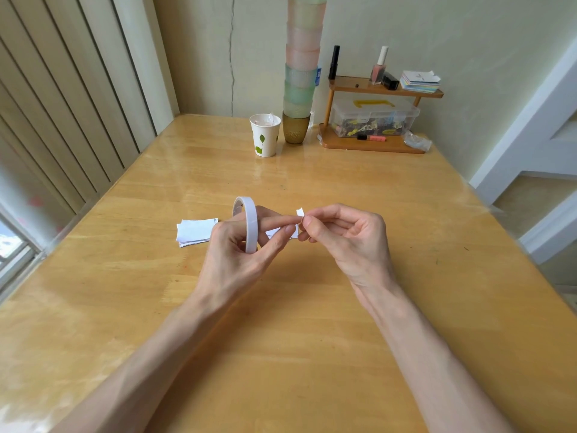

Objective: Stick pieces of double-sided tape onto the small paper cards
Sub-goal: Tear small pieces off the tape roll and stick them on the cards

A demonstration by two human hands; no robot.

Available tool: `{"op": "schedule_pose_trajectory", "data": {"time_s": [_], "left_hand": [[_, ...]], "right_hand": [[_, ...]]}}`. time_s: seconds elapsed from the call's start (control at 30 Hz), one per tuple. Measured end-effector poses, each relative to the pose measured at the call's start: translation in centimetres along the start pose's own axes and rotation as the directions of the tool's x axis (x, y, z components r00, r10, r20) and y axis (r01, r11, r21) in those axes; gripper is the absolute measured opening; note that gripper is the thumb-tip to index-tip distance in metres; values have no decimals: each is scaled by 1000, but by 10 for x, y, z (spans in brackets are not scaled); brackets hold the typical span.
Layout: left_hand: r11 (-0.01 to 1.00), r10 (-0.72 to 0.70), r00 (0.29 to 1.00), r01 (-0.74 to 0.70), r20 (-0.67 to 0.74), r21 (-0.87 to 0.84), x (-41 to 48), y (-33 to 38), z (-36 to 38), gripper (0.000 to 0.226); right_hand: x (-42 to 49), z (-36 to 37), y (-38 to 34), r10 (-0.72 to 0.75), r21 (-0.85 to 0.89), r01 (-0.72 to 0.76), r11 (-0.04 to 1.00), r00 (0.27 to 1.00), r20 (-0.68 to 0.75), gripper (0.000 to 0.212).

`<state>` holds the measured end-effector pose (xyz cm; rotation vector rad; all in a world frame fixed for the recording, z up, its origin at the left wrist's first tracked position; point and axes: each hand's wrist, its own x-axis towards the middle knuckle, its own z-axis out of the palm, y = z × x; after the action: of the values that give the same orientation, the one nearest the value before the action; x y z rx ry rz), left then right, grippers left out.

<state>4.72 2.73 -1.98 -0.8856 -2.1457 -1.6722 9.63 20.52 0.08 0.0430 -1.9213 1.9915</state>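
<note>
A white roll of double-sided tape (pixel 249 223) stands upright on my left hand (pixel 240 248), which has fingers through its hole and curled round it. My right hand (pixel 340 232) pinches a small white piece of tape (pixel 299 212) between thumb and forefinger, and my left forefinger tip touches the same piece. Both hands hover above the wooden table (pixel 281 323). A small pile of white paper cards (pixel 195 231) lies on the table just left of my left hand. Another white card (pixel 281 232) lies under my fingers, mostly hidden.
At the table's far edge stand a paper cup (pixel 265 134), a tall stack of plastic cups (pixel 301 67) and a small wooden shelf (pixel 374 89) with a clear storage box (pixel 373 117), bottles and a stack of coloured cards (pixel 418 81).
</note>
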Motion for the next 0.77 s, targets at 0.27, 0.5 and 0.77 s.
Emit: {"op": "schedule_pose_trajectory", "data": {"time_s": [0.27,0.5,0.77], "left_hand": [[1000,-1,1000,1,4,-3,0,0,0,14],[1000,13,1000,-13,4,4,0,1,0,14],[1000,27,1000,-27,10,15,-1,2,0,15]], "right_hand": [[-1,0,-3,-2,-11,2,1000,1000,6,5],[-1,0,-5,1,-23,0,1000,1000,4,7],[0,-1,-3,-6,-53,6,999,1000,0,7]]}}
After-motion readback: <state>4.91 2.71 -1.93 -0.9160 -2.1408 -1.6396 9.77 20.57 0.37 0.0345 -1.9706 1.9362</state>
